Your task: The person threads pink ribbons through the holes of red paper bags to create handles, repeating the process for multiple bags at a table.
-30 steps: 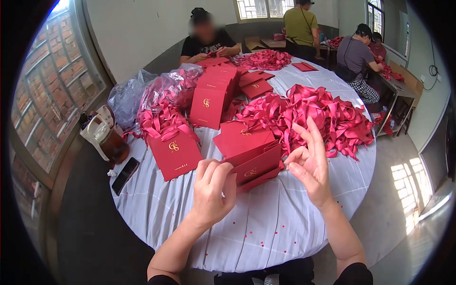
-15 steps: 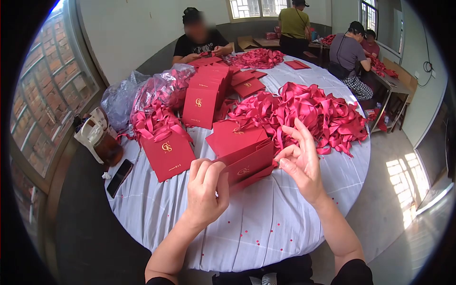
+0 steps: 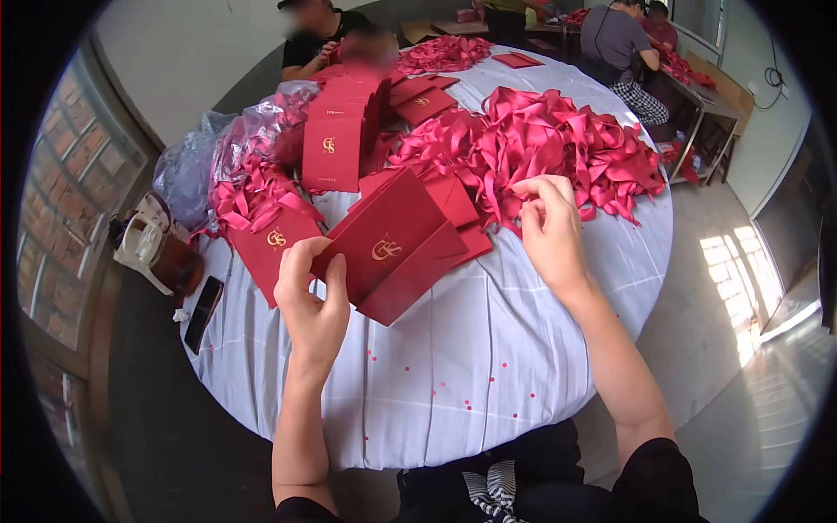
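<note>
My left hand (image 3: pixel 312 301) pinches the left edge of a red card bag (image 3: pixel 375 235) with a gold logo, which is tilted above the white-covered table. Behind and beside it lie more red bags (image 3: pixel 449 199). My right hand (image 3: pixel 554 231) is raised at the near edge of a large heap of red ribbons (image 3: pixel 567 157), its fingers bent together; what they hold, if anything, I cannot make out. Another red bag (image 3: pixel 272 248) lies left of my left hand, partly under ribbons.
The round table (image 3: pixel 514 349) has red dots on its cloth. A phone (image 3: pixel 204 314) and a jar of dark liquid (image 3: pixel 177 264) stand left. Overlapping red bags (image 3: pixel 331 155) and plastic wrap (image 3: pixel 185 170) lie behind. A person (image 3: pixel 305 39) sits opposite; others work at the back right.
My left hand has moved left and down, with the bag now held and tilted. My right hand has moved up to the ribbons and its fingers have closed. The view has shifted downward.
</note>
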Demonstrator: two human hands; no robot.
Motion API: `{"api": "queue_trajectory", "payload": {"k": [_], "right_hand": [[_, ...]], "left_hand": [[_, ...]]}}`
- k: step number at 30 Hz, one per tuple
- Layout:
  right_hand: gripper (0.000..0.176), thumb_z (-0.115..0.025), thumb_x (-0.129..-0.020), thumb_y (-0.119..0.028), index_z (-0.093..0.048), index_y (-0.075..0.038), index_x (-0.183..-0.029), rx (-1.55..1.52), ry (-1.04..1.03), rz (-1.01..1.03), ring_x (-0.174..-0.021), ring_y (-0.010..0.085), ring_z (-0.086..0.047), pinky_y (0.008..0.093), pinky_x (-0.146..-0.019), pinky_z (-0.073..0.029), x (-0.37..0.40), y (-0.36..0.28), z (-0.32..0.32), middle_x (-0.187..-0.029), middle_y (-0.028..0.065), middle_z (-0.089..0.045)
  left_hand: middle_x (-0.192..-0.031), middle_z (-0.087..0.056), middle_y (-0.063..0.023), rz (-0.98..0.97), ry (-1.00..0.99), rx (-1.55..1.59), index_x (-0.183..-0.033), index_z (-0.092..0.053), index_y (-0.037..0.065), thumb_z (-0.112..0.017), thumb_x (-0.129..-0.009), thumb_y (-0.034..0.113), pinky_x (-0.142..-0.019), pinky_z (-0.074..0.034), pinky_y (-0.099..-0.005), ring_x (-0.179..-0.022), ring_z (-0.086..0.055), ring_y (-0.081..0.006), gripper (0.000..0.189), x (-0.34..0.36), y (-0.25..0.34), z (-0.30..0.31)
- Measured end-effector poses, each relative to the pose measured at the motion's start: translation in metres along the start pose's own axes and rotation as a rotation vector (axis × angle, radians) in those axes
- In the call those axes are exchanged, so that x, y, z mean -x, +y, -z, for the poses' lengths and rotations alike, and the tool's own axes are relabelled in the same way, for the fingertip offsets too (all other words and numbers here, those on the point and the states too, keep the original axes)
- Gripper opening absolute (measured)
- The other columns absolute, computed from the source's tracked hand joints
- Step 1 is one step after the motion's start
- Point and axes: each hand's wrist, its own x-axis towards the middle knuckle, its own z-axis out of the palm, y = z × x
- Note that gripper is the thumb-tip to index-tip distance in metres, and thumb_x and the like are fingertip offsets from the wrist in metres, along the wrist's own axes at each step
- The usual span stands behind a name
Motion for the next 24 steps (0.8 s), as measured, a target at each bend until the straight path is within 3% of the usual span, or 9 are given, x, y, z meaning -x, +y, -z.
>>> {"api": "queue_trajectory", "payload": {"k": [4,6,8,10,14,21,24], "right_hand": [[0.016,-0.057,-0.078,0.003,-0.063,-0.002,-0.092,0.102,-0.059,0.074,-0.082,0.0334,-0.058,0.0399,-0.073,-0.048,0.002,0.011,-0.004,-0.095,0.0145,-0.055],[0.016,-0.060,-0.076,0.001,-0.064,-0.004,-0.092,0.252,-0.123,0.295,-0.088,0.0329,-0.056,0.0413,-0.078,-0.046,0.003,0.013,-0.006,-0.095,0.0144,-0.056],[0.017,-0.062,-0.076,-0.003,-0.067,-0.005,-0.093,0.312,-0.250,0.252,-0.096,0.0327,-0.054,0.0434,-0.083,-0.044,0.011,0.011,-0.010,-0.100,0.0143,-0.056],[0.029,-0.059,-0.076,-0.001,-0.065,-0.002,-0.105,0.407,-0.407,0.145,-0.101,0.0350,-0.053,0.0421,-0.089,-0.043,0.017,0.012,-0.009,-0.110,0.0179,-0.056],[0.031,-0.059,-0.075,0.001,-0.064,0.002,-0.106,0.366,-0.336,0.223,-0.099,0.0348,-0.054,0.0410,-0.089,-0.043,0.015,0.020,-0.011,-0.109,0.0190,-0.061],[0.020,-0.064,-0.077,-0.002,-0.065,-0.002,-0.097,-0.054,-0.238,0.301,-0.091,0.0246,-0.056,0.0336,-0.081,-0.046,0.003,-0.030,0.005,-0.094,0.0078,-0.063],[0.011,-0.061,-0.084,0.000,-0.065,0.000,-0.094,-0.575,-0.436,0.154,-0.084,0.0111,-0.059,0.0261,-0.073,-0.048,0.004,-0.035,0.011,-0.093,0.0052,-0.062]], "left_hand": [[-0.081,-0.058,-0.0108,-0.010,-0.012,-0.024,-0.091,-0.058,-0.002,-0.060,-0.078,-0.008,-0.065,-0.046,-0.0283,-0.073,-0.057,-0.0189,0.015,0.001,0.003,-0.002],[-0.081,-0.057,-0.0108,-0.048,0.010,-0.018,-0.090,-0.058,-0.003,-0.061,-0.077,-0.008,-0.064,-0.046,-0.0286,-0.071,-0.057,-0.0187,0.015,0.000,0.002,-0.003],[-0.081,-0.058,-0.0121,-0.049,0.011,-0.057,-0.089,-0.059,-0.002,-0.060,-0.076,-0.009,-0.065,-0.045,-0.0310,-0.073,-0.056,-0.0224,0.015,0.000,0.003,-0.002],[-0.080,-0.059,-0.0126,-0.060,0.010,-0.045,-0.090,-0.059,-0.003,-0.060,-0.075,-0.009,-0.066,-0.044,-0.0321,-0.074,-0.056,-0.0244,0.016,-0.001,0.004,-0.001],[-0.080,-0.059,-0.0126,-0.083,-0.018,-0.036,-0.090,-0.058,-0.003,-0.060,-0.074,-0.009,-0.065,-0.044,-0.0326,-0.074,-0.055,-0.0248,0.017,0.000,0.004,-0.003],[-0.080,-0.059,-0.0128,-0.081,-0.014,-0.054,-0.090,-0.058,-0.003,-0.061,-0.074,-0.008,-0.063,-0.044,-0.0328,-0.071,-0.055,-0.0243,0.017,-0.001,0.004,-0.002],[-0.079,-0.058,-0.0127,-0.098,-0.004,-0.068,-0.090,-0.059,-0.003,-0.061,-0.074,-0.008,-0.062,-0.044,-0.0326,-0.070,-0.055,-0.0240,0.017,-0.002,0.002,-0.001]]}}
